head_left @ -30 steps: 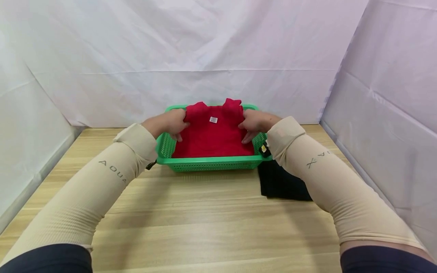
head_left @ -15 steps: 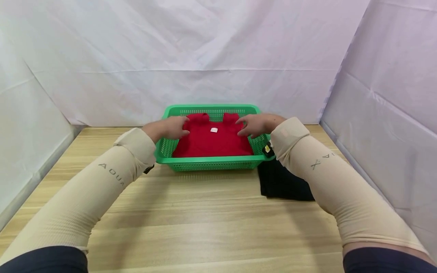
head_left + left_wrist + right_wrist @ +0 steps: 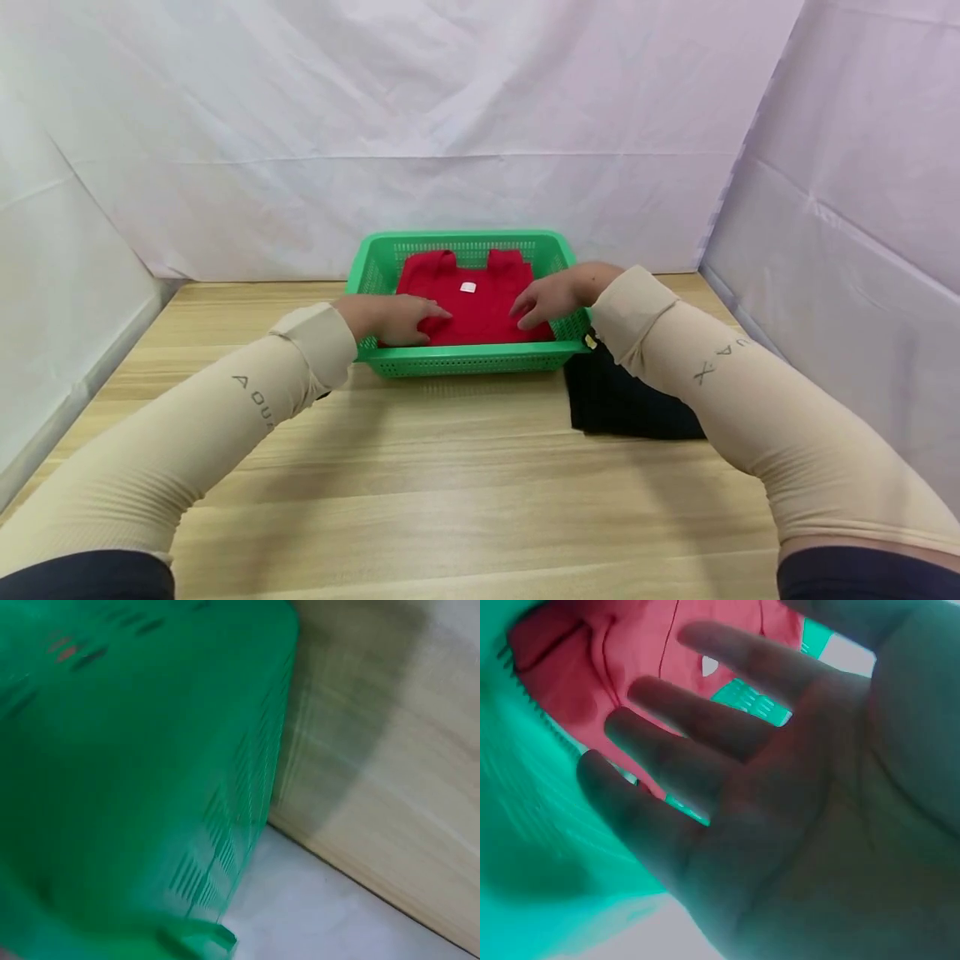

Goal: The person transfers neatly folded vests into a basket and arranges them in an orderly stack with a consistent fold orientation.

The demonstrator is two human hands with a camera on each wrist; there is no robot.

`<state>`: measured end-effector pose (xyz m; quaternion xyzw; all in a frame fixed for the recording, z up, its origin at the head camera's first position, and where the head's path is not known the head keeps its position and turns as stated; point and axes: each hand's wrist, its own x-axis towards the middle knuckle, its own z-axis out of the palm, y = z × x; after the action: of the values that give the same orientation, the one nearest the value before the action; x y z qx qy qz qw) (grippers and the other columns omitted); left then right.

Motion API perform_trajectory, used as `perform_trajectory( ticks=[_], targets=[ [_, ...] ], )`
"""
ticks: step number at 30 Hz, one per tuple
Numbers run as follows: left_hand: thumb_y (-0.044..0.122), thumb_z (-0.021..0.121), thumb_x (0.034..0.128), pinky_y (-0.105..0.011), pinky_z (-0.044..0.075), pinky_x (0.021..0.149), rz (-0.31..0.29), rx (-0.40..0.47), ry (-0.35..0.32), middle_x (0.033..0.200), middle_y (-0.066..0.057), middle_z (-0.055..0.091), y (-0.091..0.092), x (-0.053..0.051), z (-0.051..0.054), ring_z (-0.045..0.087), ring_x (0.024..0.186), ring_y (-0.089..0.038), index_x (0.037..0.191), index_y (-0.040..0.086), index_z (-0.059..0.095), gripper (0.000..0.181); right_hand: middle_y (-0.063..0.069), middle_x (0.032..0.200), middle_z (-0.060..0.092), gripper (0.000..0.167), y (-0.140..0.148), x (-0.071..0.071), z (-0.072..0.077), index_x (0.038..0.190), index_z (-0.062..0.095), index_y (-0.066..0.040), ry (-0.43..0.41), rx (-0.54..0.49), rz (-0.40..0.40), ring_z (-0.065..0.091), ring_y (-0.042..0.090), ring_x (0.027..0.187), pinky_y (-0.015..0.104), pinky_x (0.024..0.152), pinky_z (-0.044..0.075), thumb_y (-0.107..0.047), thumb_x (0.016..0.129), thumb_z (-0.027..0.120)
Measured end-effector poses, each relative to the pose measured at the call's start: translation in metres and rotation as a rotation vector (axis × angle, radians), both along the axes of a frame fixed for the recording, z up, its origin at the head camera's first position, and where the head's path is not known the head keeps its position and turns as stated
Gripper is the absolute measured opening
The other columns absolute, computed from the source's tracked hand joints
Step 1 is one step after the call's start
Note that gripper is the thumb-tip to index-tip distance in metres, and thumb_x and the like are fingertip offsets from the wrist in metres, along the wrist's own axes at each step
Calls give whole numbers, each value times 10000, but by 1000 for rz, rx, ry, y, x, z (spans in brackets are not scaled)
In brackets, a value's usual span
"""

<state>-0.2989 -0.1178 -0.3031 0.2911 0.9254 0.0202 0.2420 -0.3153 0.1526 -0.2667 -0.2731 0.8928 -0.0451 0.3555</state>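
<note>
Red garment (image 3: 480,308) lies inside the green basket (image 3: 465,352), at mid far edge of the desk (image 3: 465,483); walls probably keep it contained. Left hand (image 3: 396,320) and right hand (image 3: 553,297) over it. Right fingers (image 3: 705,716) spread, pinching nothing; left fingers (image 3: 435,311) look extended, contact unclear. Pose suits pressing cloth, not gripping. Black cloth (image 3: 626,400) sits toward right edge.

A flat piece of black cloth (image 3: 626,400) lies right of centre on a pale, wood-grained tabletop (image 3: 465,483), backed by a creased white fabric sheet (image 3: 465,100) and flanked by white sheeting (image 3: 840,183).
</note>
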Motion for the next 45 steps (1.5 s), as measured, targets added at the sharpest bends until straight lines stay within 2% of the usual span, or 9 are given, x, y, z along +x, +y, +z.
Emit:
perform_trajectory(
  ticks=[4, 7, 10, 12, 15, 21, 29, 39, 45],
  targets=[
    [230, 599, 992, -497, 432, 1119, -11, -25, -15, 1637, -161, 269, 2, 0, -10, 218, 1518, -391, 1567, 193, 343, 631, 138, 1487, 495, 442, 10, 3, 5, 1465, 482, -72, 118, -189, -51, 489, 312, 1350, 467, 1081, 455, -236, 1055, 488],
    [234, 540, 1021, -522, 395, 1143, 6, -12, -32, 1649, -164, 237, 0, 1, -17, 188, 1523, -410, 1570, 216, 336, 585, 117, 1347, 616, 332, 26, 8, 8, 1349, 602, -91, 309, -382, -107, 586, 269, 1209, 448, 987, 500, -187, 1049, 495],
    [255, 513, 1034, -544, 372, 1153, 19, 13, -58, 1655, -170, 210, -4, 1, -21, 166, 1523, -427, 1575, 223, 322, 574, 91, 1227, 674, 280, 50, 13, 6, 1254, 658, -121, 517, -520, -218, 625, 241, 1079, 433, 829, 512, -176, 1051, 473],
    [269, 507, 1036, -558, 362, 1154, 27, 32, -74, 1658, -175, 193, -5, 1, -21, 155, 1521, -436, 1577, 220, 314, 577, 117, 1186, 685, 278, 71, 15, 1, 1222, 666, -95, 629, -550, -282, 631, 268, 1058, 452, 806, 512, -161, 1044, 463],
    [290, 498, 1039, -571, 328, 1172, 33, 60, -83, 1660, -182, 180, -5, 1, -21, 135, 1524, -442, 1579, 212, 310, 577, 185, 1221, 661, 295, 105, 16, -11, 1243, 644, -29, 680, -490, -311, 621, 344, 1087, 511, 858, 513, -139, 1021, 484],
    [307, 490, 1043, -575, 300, 1187, 17, 64, -70, 1652, -212, 181, -3, 2, -23, 123, 1517, -475, 1576, 180, 312, 576, 270, 1404, 535, 470, 166, 24, -50, 1366, 568, 1, 556, -265, -167, 469, 483, 1313, 632, 1060, 395, -224, 962, 651],
    [255, 505, 1040, -549, 334, 1176, 4, 81, -59, 1648, -224, 184, 0, 2, -23, 110, 1511, -501, 1566, 162, 335, 561, 383, 1573, 137, 952, 210, 41, -80, 1537, 346, -35, 263, -180, -310, 167, 618, 1413, 726, 1061, 313, -439, 809, 807],
    [262, 498, 1044, -524, 362, 1166, 33, 70, -67, 1665, -177, 170, 1, 2, -15, 93, 1528, -466, 1567, 215, 335, 550, 390, 1575, 92, 1040, 211, 47, -81, 1557, 298, -39, 257, -171, -314, 129, 633, 1415, 723, 1065, 310, -451, 770, 839],
    [255, 491, 1047, -520, 379, 1155, 27, 69, -78, 1665, -181, 163, 2, 3, -14, 87, 1525, -473, 1569, 212, 331, 548, 394, 1573, 91, 1035, 208, 61, -78, 1556, 297, -39, 246, -169, -322, 136, 640, 1410, 739, 1065, 294, -447, 774, 838]
  ],
)
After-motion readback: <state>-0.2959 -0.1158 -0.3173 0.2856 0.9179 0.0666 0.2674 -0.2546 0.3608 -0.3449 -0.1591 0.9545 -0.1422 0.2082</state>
